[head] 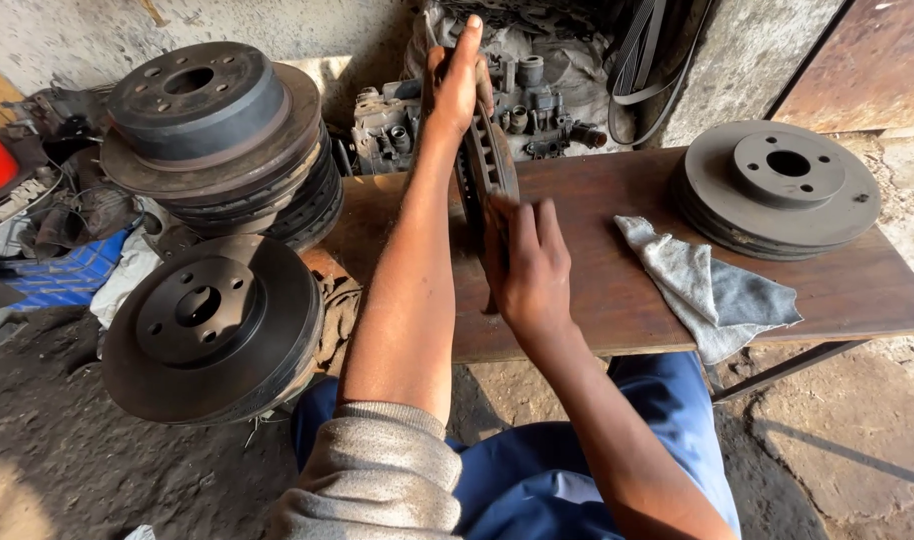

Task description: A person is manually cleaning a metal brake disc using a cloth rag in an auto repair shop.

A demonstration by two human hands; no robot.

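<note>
At the centre of the frame we stand a brake disc (489, 160) on edge on the wooden bench (617, 290). Our left hand (455, 85) grips its top rim, fingers curled over it. Our right hand (525, 265) lies nearly flat against the disc's face, fingers close together, clasping nothing we can see. A grey rag (712, 290) lies right of it; another disc (777, 185) sits upper right, stacked discs (217, 150) upper left.

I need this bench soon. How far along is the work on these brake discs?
One disc lies flat at the bench's right end, beside a grey rag. The left hand steadies an upright disc; the right hand rubs its face. Two stacks wait on the left.
</note>
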